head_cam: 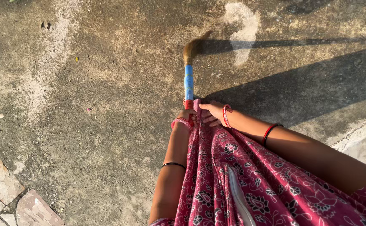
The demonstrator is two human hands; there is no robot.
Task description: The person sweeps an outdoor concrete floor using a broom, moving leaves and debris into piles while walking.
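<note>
A broom (189,79) with a blue and red banded handle and a tan bristle head points away from me over the concrete ground. My left hand (187,115) grips the red end of its handle; a red bangle sits on that wrist. Just to its right, my right hand (210,113) pinches a fold of my dark pink flowered cloth (241,175), which drapes down between my arms. The bristles look blurred.
Rough grey concrete ground (87,104) with pale dusty patches and small bits of litter. Flat paving stones (7,188) lie at the lower left. A raised pale edge (363,142) runs at the right. Long shadows cross the upper right.
</note>
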